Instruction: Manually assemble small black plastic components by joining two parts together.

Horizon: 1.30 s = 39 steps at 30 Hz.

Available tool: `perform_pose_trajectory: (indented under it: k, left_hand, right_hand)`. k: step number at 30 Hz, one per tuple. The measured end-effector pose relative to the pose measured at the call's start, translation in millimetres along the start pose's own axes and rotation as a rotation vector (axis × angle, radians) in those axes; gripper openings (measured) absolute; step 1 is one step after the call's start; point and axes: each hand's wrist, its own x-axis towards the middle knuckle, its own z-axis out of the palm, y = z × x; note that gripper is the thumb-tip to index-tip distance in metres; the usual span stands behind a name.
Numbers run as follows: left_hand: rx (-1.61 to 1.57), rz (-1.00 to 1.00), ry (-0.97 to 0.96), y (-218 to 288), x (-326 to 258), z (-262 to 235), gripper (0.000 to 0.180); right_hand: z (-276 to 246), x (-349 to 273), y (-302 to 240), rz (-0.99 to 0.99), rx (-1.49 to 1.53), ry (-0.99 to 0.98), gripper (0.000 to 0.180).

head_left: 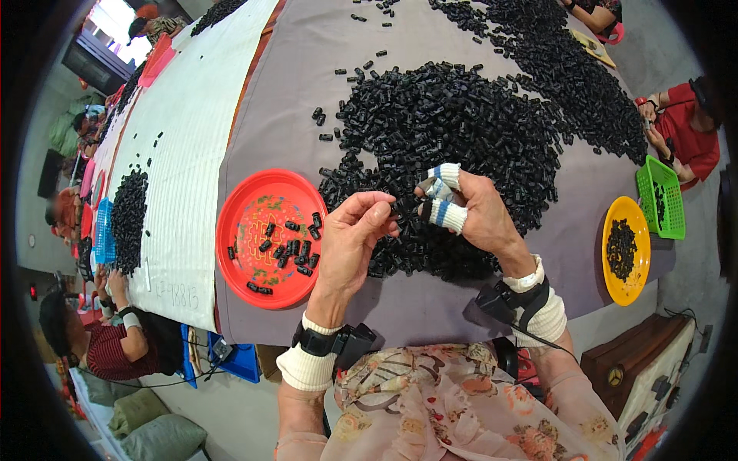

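Note:
A large heap of small black cylindrical pieces (453, 123) lies on the grey-covered table in front of me. Over its near edge, my left hand (352, 234) is closed in a pinch, with a small black piece (394, 208) at the fingertips. Just to its right, my right hand (483, 211) is curled, its thumb and a finger wrapped in white cloth with blue stripes. Whatever its fingers grip is lost against the black heap. Left of my left hand sits a red round plate (240, 269) with several of the black pieces on it.
At right are a yellow plate (639, 284) of black bits and a green basket (670, 201), near a person in red (692, 131). More black pieces (569, 77) spread across the far right. Another person (115, 346) works at the white-covered table (192, 154) on the left.

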Motion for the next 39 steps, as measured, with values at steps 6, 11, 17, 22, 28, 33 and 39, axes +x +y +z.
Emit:
perform_pose_trajectory:
  k: [6,11,17,22,28,33,39]
  left_hand:
    - [-0.077,-0.033,-0.067,3,-12,12,0.014]
    - [-0.158,-0.095,-0.09,-1,-13,16,0.013]
    - [-0.089,-0.058,-0.075,2,-12,20,0.012]
    - [-0.098,-0.058,-0.046,0,-15,23,0.011]
    - [-0.16,-0.102,-0.054,-3,-18,26,0.011]
    - [-0.137,-0.138,-0.054,0,-21,29,0.012]
    - [-0.134,-0.145,-0.009,3,-24,34,0.013]
  right_hand:
    - [4,-2,-17,-0.011,0.089,-0.017,0.024]
    - [0,0,-19,-0.054,0.042,-0.058,0.024]
    - [-3,1,-11,-0.154,0.045,-0.077,0.023]
    - [-5,-3,-4,-0.175,-0.094,-0.075,0.02]
    - [-7,-6,0,-0.195,0.059,-0.089,0.02]
    - [-10,-9,0,-0.171,0.05,-0.135,0.023]
    - [-9,-9,6,-0.205,0.131,-0.113,0.024]
